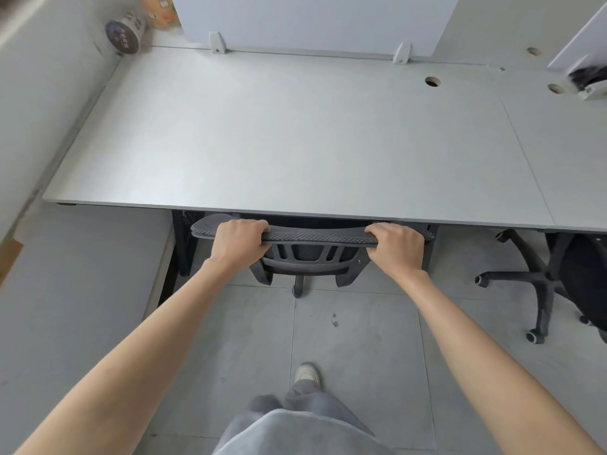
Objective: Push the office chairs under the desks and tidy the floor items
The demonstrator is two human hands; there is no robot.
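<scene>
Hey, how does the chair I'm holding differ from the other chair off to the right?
The held chair sits in front of me, its seat hidden under the desk; both hands, left hand and right hand, grip its mesh backrest top. The right chair is untouched, and its star base and castors stand out on the floor, largely clear of the desk edge. Both are black and have castors.

You face pale grey floor tiles (354,349), a white wall (49,93) at left, and white partition panels (312,18) under soft, even light.
</scene>
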